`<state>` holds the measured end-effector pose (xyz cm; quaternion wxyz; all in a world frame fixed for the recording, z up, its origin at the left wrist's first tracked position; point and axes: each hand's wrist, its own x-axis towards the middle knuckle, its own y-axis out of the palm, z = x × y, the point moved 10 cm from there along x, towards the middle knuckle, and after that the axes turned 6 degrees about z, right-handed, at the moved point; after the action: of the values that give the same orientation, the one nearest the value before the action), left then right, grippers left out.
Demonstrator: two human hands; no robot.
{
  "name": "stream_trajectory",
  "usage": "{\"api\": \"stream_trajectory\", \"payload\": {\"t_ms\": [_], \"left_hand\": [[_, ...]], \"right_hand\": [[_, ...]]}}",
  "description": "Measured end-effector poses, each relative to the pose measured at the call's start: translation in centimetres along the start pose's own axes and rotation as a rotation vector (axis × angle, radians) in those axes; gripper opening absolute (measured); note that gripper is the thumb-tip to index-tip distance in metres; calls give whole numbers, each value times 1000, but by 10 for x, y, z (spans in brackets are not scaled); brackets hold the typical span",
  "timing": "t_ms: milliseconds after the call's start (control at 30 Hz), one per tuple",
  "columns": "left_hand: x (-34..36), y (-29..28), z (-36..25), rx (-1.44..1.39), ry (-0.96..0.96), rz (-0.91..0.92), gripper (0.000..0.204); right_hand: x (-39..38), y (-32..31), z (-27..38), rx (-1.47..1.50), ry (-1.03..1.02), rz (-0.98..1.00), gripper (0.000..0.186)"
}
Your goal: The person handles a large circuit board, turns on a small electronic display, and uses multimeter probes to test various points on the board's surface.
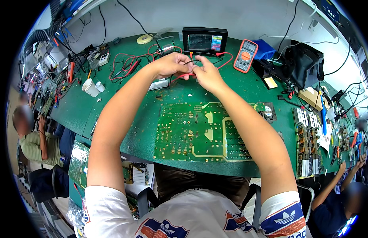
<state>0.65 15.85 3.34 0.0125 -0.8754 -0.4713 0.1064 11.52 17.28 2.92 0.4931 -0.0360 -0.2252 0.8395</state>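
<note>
Our left hand and right hand come close together over the far middle of the green table, fingers bent, pinching red and black wires. Just past them stands a little screen. To its right is an orange meter. Nearer us lies a big green board.

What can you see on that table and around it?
Bench: 1, green, across the middle
Large circuit board: 1, green, near bench edge
Screen: 1, black, bench back
Multimeter: 1, orange, right of screen
Leads: several, red and black, hands and bench back
Cups: 2, white, bench left
Tape roll: 1, yellowish, left of screen
Bag: 1, black, back right
Tools and clutter: uncountable, mixed, both sides
Other people: at least 2, green and dark tops, both sides
Left hand: 1, bare, pinching leads
Right hand: 1, bare, pinching leads
</note>
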Motion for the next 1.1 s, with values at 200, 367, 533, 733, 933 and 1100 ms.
{"api": "stream_trajectory", "payload": {"t_ms": [200,367,533,733,933,1100], "left_hand": [[-15,-40,22,144,-69,-199,13],[-30,-49,36,486,1,-150,11],[-50,-37,40,922,-118,-199,27],[-72,-16,45,1396,141,-325,57],[-68,-17,57,1356,72,-283,45],[-76,-27,46,1257,118,-256,45]], "right_hand": [[-6,1,37,-239,-239,126,58],[-3,-6,46,-292,-258,166,20],[-2,-15,30,-253,-195,186,24],[-7,-10,37,-269,-199,221,21],[-9,-10,46,-291,-225,214,19],[-9,-15,46,-359,-250,188,17]]}}
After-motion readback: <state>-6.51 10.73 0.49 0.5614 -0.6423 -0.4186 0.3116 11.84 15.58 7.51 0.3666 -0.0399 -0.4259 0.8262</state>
